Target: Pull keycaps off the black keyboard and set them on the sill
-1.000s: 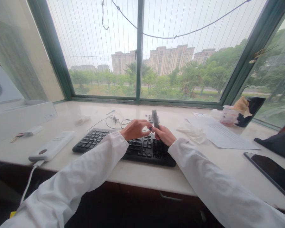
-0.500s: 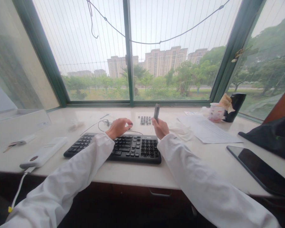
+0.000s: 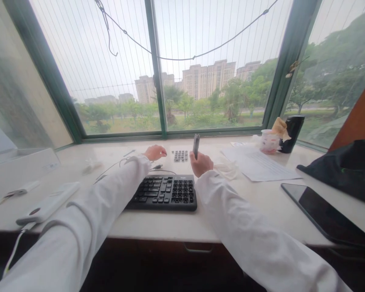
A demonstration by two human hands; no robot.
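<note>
My right hand (image 3: 201, 164) is closed around a slim dark grey tool (image 3: 196, 146), held upright with its uneven end at the top; its exact kind is not clear. My left hand (image 3: 156, 152) is above the desk beyond the keyboard, just left of the loose keycaps (image 3: 181, 155). Its fingers are curled together, and anything in them is too small to make out. The keycaps lie in rows. Below both hands lies a black keyboard (image 3: 155, 196); its number pad (image 3: 183, 191) shows bare sockets. My left sleeve covers the keyboard's left part. A cable plug (image 3: 157, 166) lies behind the keyboard.
On the right are printed paper (image 3: 267, 168), a crumpled tissue (image 3: 228, 170), a cup (image 3: 269, 142), a black cylinder (image 3: 293, 134), a phone (image 3: 325, 213) and a dark bag (image 3: 346, 166). A white power bank (image 3: 50, 202) and keys (image 3: 13, 194) lie left. Windows stand behind.
The left hand has moved forward and away from the spot where it pinched something dark; the cable plug now shows there. The right hand still holds the grey tool. The whole view has shifted slightly.
</note>
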